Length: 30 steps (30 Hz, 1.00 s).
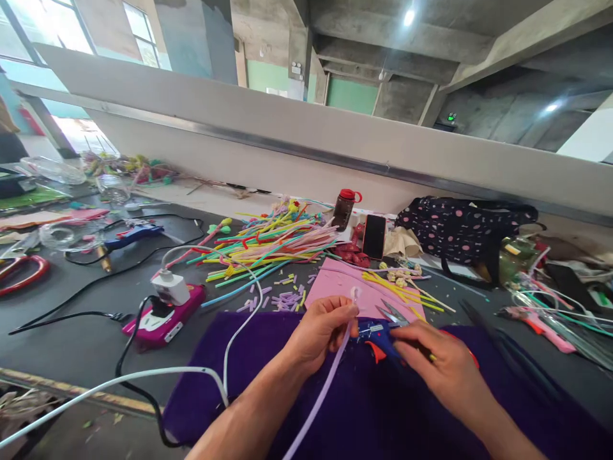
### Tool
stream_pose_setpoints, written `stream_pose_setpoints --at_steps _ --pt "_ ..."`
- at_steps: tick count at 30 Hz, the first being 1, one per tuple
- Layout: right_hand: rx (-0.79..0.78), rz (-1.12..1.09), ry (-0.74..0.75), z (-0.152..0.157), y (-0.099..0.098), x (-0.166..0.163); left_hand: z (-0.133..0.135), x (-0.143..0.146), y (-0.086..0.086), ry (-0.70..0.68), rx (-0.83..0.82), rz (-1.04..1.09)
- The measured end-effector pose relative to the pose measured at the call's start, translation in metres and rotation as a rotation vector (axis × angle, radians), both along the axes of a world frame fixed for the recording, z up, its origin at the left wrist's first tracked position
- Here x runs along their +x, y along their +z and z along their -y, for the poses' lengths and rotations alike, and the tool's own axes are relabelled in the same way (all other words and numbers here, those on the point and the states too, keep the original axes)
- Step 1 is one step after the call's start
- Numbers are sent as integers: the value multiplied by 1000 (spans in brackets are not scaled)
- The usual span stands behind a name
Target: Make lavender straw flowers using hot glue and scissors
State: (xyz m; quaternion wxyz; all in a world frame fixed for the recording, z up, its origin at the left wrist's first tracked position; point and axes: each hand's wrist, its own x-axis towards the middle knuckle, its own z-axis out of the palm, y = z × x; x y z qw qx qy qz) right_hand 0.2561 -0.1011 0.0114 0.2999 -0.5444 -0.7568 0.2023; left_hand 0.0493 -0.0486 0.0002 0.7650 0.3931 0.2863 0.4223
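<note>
My left hand (328, 326) is closed in a pinch on a lilac pipe cleaner (322, 390). The pipe cleaner's upper end has a small pale tip, and its long tail hangs toward me. My right hand (433, 358) is closed, with its fingertips at the rear of a blue glue gun (378, 335) with an orange trigger; what the fingers hold is hidden. A bit of yellow shows between thumb and palm. Just beyond that hand are the blades of a pair of scissors (393, 314), with red handles partly covered by it. A purple cloth (230, 358) lies underneath.
Bundled coloured pipe cleaners (268, 243) lie ahead, near cut lilac pieces (286, 300). A pink sheet (330, 284) carries yellow stems. Behind are a bottle (343, 211), phone (373, 236) and dark bag (460, 230). A magenta power strip (165, 322) and white cable (230, 345) sit left.
</note>
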Motion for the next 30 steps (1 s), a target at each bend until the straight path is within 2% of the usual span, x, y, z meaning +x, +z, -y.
stream_pose_setpoints --at_steps 3,7,14,20,22,26,30 --pt "-151 -296 16 -13 20 -18 2 2 0 -48 27 -36" --pt "-371 -623 114 -30 15 -34 2 3 0 -43 45 -74" --pt "-483 -802 177 -34 4 -32 3 5 -1 -77 86 -118" --pt "-690 -926 206 -36 -6 -31 1 7 -5 -153 41 -62" --pt "-639 -916 174 -37 -9 -31 0 8 -7 -150 11 -41" --pt "-293 -745 78 -38 -10 -27 -2 9 -10 -147 -60 -48" --pt "-126 -573 152 -38 -8 -26 -3 8 -10 -160 -106 -42"
